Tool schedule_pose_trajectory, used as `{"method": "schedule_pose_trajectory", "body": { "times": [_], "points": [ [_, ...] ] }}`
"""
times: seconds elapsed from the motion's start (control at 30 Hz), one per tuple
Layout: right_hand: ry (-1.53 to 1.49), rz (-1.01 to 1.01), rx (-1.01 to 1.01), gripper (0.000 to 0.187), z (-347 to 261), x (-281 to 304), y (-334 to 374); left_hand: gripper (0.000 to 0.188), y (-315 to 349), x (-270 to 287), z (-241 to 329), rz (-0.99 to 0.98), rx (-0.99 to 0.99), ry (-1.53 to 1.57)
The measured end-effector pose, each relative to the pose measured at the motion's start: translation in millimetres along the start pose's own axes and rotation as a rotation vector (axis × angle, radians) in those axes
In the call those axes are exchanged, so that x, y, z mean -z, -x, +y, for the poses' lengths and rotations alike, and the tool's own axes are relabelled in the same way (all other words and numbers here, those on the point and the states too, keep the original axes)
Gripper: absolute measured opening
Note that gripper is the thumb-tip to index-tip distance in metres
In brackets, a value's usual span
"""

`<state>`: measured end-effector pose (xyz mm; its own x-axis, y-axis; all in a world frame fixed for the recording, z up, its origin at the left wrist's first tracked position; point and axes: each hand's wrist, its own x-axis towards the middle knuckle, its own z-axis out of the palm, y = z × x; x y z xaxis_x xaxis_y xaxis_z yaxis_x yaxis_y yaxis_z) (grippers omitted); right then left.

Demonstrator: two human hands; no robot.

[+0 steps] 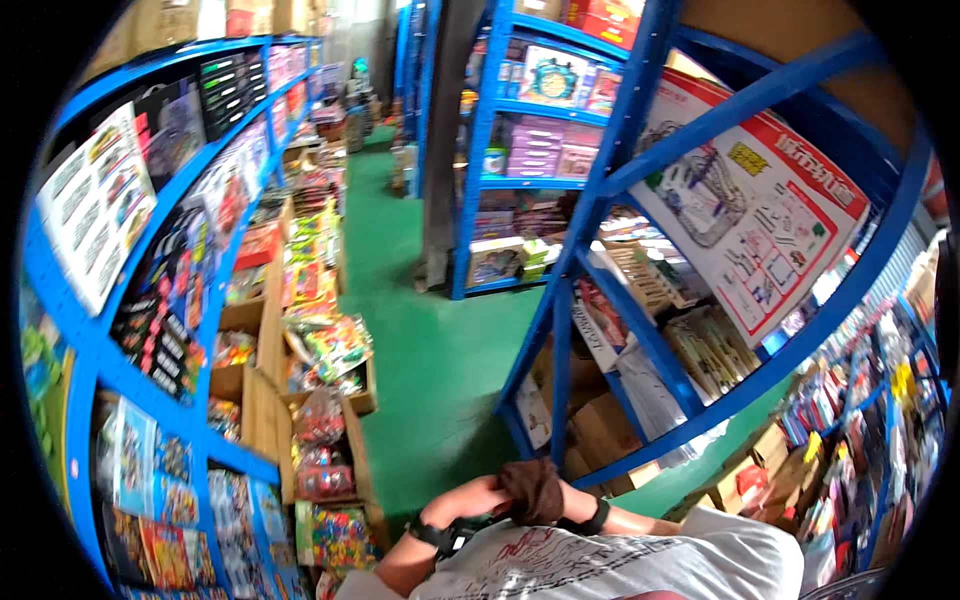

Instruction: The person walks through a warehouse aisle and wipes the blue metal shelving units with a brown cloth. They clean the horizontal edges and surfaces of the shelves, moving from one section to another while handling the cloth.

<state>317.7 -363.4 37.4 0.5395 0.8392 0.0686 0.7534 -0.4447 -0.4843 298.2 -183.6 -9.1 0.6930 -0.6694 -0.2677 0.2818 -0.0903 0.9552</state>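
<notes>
Close to my body, a crumpled dark brown cloth (532, 491) is bunched between my two hands. My left hand (470, 500) closes on the cloth's left side, its fingertips partly hidden against the fabric. From the right, my right hand (568, 502) reaches the cloth; the cloth covers its fingers, so their grip does not show. A dark band with a small pale-faced device (452, 540) circles my left wrist, and a dark band (592, 519) circles my right wrist.
Blue metal shelving (215, 300) with packaged toys lines the left. Open cardboard boxes (358, 440) of bagged goods stand along its foot. To the right, a blue rack (590, 225) holds large flat boxes. A green floor aisle (420, 330) runs between them, past a dark pillar (445, 200).
</notes>
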Motion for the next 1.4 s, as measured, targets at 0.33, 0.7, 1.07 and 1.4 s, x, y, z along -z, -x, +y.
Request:
{"method": "schedule_pose_trajectory", "body": {
  "times": [0.33, 0.7, 1.07, 1.4],
  "points": [
    [-0.132, -0.122, 0.067, 0.021, 133, -55, -113, 0.026, 39, 73, 51, 0.168, -0.174, -0.508],
    [-0.621, 0.225, 0.084, 0.02, 286, 6, -252, 0.019, -91, 244, 349, 0.545, -1.234, -1.142],
    [-0.202, 0.252, -0.067, 0.023, 501, 169, -377, 0.013, -388, 386, 477, -0.024, -1.649, -0.881],
    [-0.156, 0.526, -0.362, 0.027, 714, 301, -477, 0.027, -679, 605, 470, -0.337, -1.223, -0.845]
  ]
}}
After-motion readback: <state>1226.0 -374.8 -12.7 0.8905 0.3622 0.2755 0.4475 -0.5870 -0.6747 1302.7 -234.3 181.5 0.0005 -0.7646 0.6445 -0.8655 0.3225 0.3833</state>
